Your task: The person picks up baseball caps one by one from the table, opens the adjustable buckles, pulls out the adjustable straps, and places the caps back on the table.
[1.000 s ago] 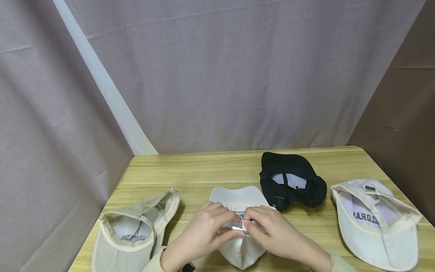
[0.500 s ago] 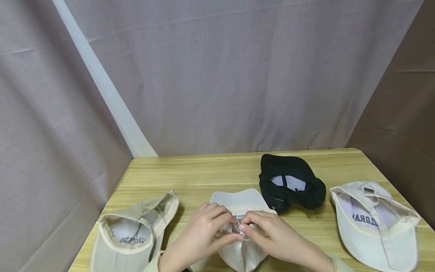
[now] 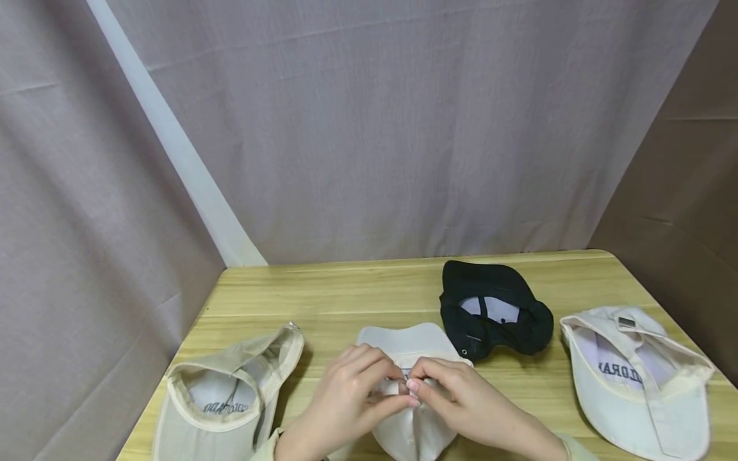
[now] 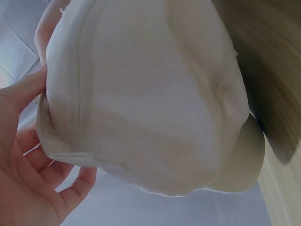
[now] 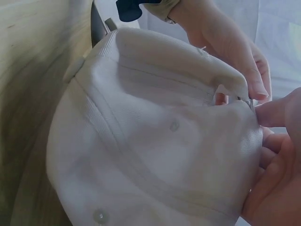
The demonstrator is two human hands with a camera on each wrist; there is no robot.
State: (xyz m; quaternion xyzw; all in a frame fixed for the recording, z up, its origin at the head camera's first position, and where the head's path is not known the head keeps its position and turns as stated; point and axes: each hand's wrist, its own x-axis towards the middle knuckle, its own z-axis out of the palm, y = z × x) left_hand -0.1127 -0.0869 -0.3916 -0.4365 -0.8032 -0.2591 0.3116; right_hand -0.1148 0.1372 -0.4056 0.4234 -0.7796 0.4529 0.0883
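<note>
In the head view a white baseball cap (image 3: 412, 428) is held at the table's near edge, brim (image 3: 403, 337) pointing away. My left hand (image 3: 360, 394) pinches the back edge of its opening between thumb and fingers. Close against it, my right hand (image 3: 461, 398) pinches the same edge, fingertips nearly meeting the left ones. The right wrist view shows the cap's crown (image 5: 155, 122) with a small gap near the joined fingertips. Across the left wrist view spreads the cap's side panel (image 4: 141, 89). Fingers hide most of the strap closure.
On the left lies a beige cap (image 3: 216, 378), opening up. A black cap (image 3: 490, 307) rests just beyond the white cap, to its right. Another off-white cap (image 3: 640, 384) with a loose strap lies far right. Grey curtain (image 3: 403, 128) stands behind the wooden table (image 3: 323, 288).
Both hands stay at the cap's back edge, with small finger shifts around the strap. The cap has moved slightly nearer. The other caps stay in place.
</note>
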